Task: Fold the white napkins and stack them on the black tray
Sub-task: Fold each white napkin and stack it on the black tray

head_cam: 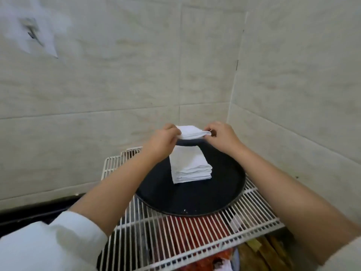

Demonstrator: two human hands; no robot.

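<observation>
Your white sleeve (48, 245) nearest; left hand (163, 138) and right hand (220, 136) pinch a folded white napkin (190, 132) over the napkin stack (190, 169) on the black tray (195, 200), apparently aligning it.

Soft cloth napkins (190, 167), matt black tray (195, 198)

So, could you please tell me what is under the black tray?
The black tray rests on a white wire rack. Red items show through the wires nearer the camera; whatever lies directly beneath the tray is covered.
</observation>
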